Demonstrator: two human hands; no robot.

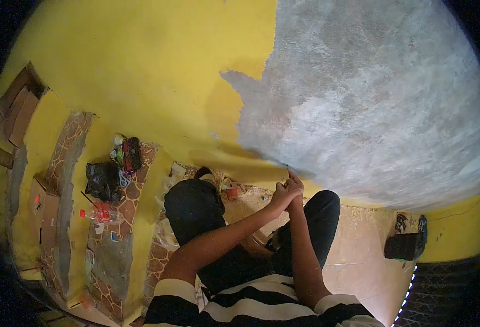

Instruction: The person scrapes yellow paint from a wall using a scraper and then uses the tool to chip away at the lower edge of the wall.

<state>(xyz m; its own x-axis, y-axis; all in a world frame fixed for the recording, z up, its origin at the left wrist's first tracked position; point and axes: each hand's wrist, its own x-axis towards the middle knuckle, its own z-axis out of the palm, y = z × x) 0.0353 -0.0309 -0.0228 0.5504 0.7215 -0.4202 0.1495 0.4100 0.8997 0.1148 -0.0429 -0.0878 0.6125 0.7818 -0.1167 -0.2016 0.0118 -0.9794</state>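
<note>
Fingers (293, 180) of both hands press together at the ragged edge where yellow paint (142, 82) meets the bare grey wall (382, 92), seemingly pinching a small scraper too tiny to make out. Peeling looks about half done; next comes working leftward under the paint edge (262, 158). Left hand (285, 195) braces right hand (296, 197). Black bag (102, 181) lies on steps. No writing readable.

Black-and-white striped short sleeves (262, 305), dark trousers (196, 207).
</note>
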